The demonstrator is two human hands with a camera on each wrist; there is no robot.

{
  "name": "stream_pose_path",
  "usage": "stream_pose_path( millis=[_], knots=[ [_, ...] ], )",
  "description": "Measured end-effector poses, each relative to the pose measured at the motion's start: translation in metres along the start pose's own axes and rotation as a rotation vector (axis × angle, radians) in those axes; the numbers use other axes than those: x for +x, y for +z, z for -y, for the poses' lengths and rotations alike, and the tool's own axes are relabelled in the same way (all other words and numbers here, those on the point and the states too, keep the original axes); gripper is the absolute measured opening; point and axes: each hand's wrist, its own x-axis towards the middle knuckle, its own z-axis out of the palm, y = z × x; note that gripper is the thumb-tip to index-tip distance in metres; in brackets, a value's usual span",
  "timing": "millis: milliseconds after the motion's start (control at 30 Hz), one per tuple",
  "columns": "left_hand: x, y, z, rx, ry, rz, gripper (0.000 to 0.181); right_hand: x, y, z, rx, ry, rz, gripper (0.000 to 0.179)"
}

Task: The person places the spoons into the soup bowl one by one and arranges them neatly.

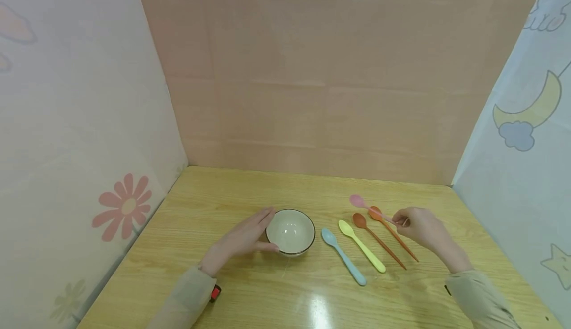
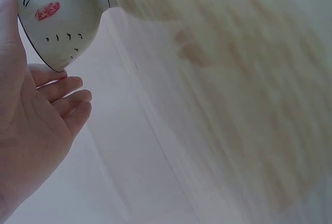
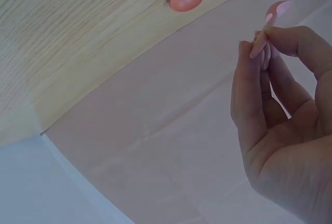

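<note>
My left hand (image 1: 241,240) cups the left side of a white bowl (image 1: 290,232) with a dark rim, thumb at the near side and fingers at the far side. In the left wrist view the bowl (image 2: 67,6) shows painted green leaves and a red mark. A pink spoon (image 1: 357,200) is held by its handle end in my right hand (image 1: 419,226), above the other spoons. The right wrist view shows thumb and fingertips pinching the pink spoon (image 3: 277,11), its handle tip poking out below them.
Right of the bowl lie a blue spoon (image 1: 343,257), a yellow spoon (image 1: 362,246) and two orange-brown spoons, one nearer (image 1: 381,242) and one farther right (image 1: 397,236). Patterned cloth walls (image 1: 142,121) stand on both sides of the wooden table (image 1: 250,294), and a plain one behind.
</note>
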Motion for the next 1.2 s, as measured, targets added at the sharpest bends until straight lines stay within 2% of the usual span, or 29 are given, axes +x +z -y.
stream_pose_path(
  millis=[333, 633, 1200],
  knots=[
    [0.000, -0.002, -0.001, -0.003, -0.004, 0.000, 0.103, 0.006, 0.001, 0.020, -0.019, -0.054, -0.018, 0.004],
    [-0.001, -0.003, -0.002, 0.007, -0.007, -0.003, 0.103, 0.010, 0.002, 0.033, -0.030, -0.089, -0.023, 0.014],
    [-0.001, -0.001, -0.002, 0.008, 0.000, -0.007, 0.104, 0.014, 0.008, 0.057, -0.062, -0.170, -0.050, 0.013]
  ],
)
